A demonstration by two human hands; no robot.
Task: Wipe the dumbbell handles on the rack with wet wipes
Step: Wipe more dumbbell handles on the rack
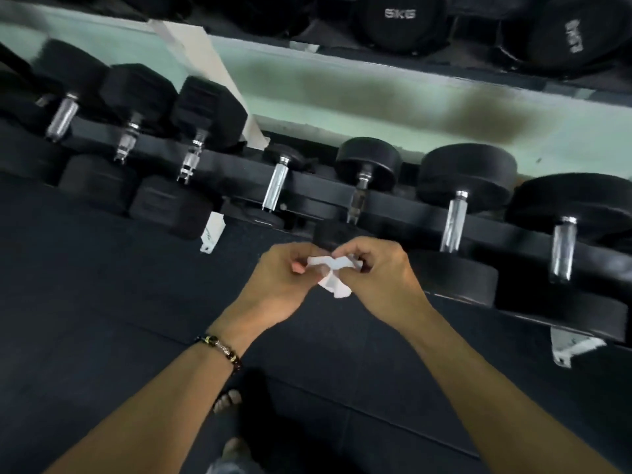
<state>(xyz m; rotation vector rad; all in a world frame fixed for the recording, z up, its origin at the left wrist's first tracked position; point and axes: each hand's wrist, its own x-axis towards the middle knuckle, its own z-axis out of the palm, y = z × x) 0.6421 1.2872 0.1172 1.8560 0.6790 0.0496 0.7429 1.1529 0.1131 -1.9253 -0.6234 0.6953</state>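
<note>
A crumpled white wet wipe (333, 277) is pinched between my left hand (284, 280) and my right hand (379, 271), held together in front of the low dumbbell rack (403, 203). Several black dumbbells lie on that rack with shiny chrome handles; the nearest handles (357, 200) (453, 224) sit just beyond my hands. Neither hand touches a dumbbell. My left wrist wears a beaded bracelet.
An upper shelf holds round black dumbbells, one marked 5KG (400, 22). Hex dumbbells (208, 107) fill the rack's left part. White rack feet (212, 230) (571, 347) stand on the dark rubber floor (102, 302). My bare feet (227, 401) show below.
</note>
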